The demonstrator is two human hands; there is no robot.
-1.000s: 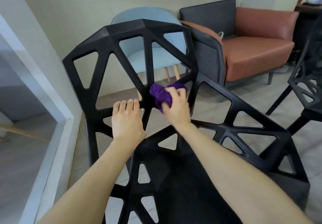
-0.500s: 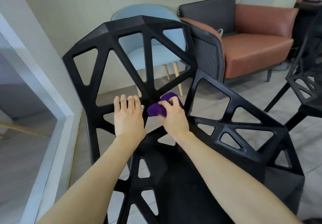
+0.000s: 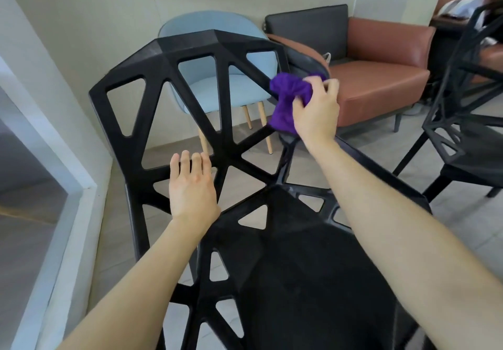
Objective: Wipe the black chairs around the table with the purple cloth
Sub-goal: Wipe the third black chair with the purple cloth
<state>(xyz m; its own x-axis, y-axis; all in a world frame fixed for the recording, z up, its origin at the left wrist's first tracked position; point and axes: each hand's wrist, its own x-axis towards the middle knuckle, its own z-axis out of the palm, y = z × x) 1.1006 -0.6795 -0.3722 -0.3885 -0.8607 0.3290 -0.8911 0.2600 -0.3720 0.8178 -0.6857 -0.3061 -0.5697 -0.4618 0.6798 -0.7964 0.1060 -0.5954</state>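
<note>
A black chair [image 3: 190, 50] with a backrest of triangular cut-outs fills the middle of the head view, its seat below me. My right hand [image 3: 317, 113] grips a bunched purple cloth [image 3: 285, 96] and presses it against the right edge of the backrest, near where it meets the armrest. My left hand [image 3: 192, 186] lies flat on a lower strut of the backrest, fingers together and holding nothing. A second black chair [image 3: 462, 121] of the same kind stands at the right edge.
Behind the backrest stands a light blue chair [image 3: 217, 88] on wooden legs. A brown leather armchair [image 3: 381, 72] with a black side sits against the far wall. A white-framed glass panel [image 3: 49, 175] runs along the left. Grey tiled floor surrounds the chairs.
My right hand has carried the purple cloth from the low centre of the backrest up and right to its right edge. My left hand has stayed on the lower strut.
</note>
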